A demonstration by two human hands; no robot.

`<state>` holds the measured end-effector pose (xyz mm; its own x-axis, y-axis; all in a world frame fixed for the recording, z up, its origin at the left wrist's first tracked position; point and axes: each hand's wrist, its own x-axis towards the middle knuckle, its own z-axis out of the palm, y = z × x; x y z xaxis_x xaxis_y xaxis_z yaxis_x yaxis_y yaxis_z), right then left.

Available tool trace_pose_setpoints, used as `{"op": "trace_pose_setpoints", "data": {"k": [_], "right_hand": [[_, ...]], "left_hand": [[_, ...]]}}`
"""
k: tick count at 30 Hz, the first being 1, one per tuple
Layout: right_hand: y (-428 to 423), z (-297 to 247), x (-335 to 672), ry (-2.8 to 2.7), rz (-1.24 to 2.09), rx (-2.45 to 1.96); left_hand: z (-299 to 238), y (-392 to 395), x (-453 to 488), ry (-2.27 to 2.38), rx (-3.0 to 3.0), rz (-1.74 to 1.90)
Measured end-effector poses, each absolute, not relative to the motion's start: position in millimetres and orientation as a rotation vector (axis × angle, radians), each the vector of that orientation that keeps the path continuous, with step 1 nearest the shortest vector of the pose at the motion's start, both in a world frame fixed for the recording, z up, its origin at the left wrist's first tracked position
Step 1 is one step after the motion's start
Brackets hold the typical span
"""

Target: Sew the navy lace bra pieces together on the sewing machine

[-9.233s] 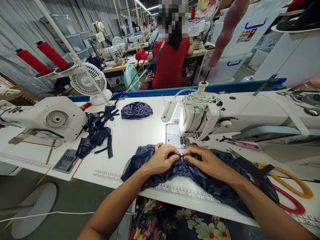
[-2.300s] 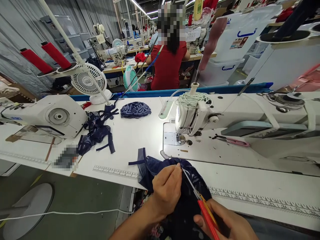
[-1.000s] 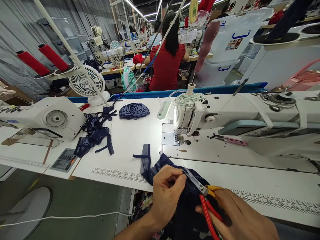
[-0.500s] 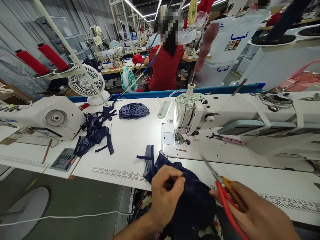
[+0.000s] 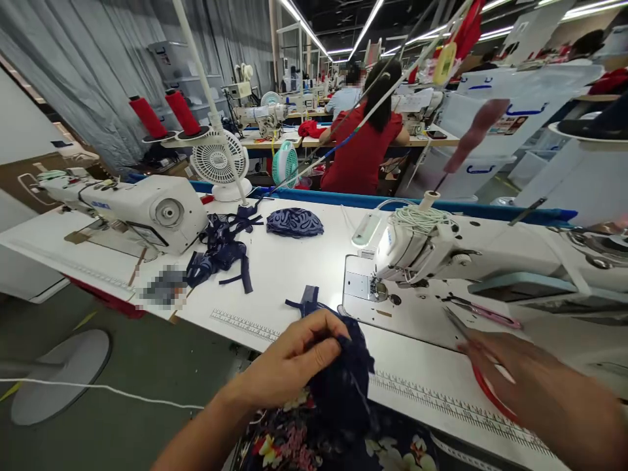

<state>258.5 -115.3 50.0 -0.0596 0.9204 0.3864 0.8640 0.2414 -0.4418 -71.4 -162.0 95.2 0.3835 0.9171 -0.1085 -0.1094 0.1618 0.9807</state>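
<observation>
My left hand (image 5: 294, 356) is closed on a bunched navy lace garment (image 5: 343, 379) at the near edge of the white table (image 5: 294, 261); the cloth hangs down toward my lap. My right hand (image 5: 520, 373), blurred by motion, grips red-handled scissors (image 5: 483, 383) over the table to the right, their blades pointing toward the sewing machine (image 5: 441, 245). A navy strap end (image 5: 307, 297) lies just beyond my left hand.
A heap of navy pieces (image 5: 223, 252) and a lace cup (image 5: 294, 222) lie at the table's left. A second sewing machine (image 5: 147, 206), a fan (image 5: 218, 160) and red thread cones (image 5: 164, 114) stand farther left. Pink snips (image 5: 483, 313) rest on the machine bed. A person in red (image 5: 366, 147) sits behind.
My right hand has swung the scissors away to the right, off the garment. My left hand has pulled the bunched cloth nearer the table edge. The view has turned left.
</observation>
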Motion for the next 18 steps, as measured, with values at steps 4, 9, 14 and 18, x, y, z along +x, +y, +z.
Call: {"op": "trace_pose_setpoints", "data": {"k": [4, 9, 14, 18], "right_hand": [[-155.2, 80.3, 170.0, -2.106, 0.873, -1.115], [-179.3, 71.0, 121.9, -1.96, 0.987, -1.213], [-199.0, 43.1, 127.8, -2.034, 0.837, -1.204], [-219.4, 37.8, 134.7, -2.056, 0.727, -1.195]], "left_hand": [[119.1, -171.4, -75.3, 0.852, 1.357, 0.81], [96.3, -190.7, -77.6, 1.177, 1.439, 0.998], [63.0, -208.3, -83.7, 1.226, 1.349, 0.86], [51.7, -214.4, -79.5, 1.13, 1.289, 0.768]]}}
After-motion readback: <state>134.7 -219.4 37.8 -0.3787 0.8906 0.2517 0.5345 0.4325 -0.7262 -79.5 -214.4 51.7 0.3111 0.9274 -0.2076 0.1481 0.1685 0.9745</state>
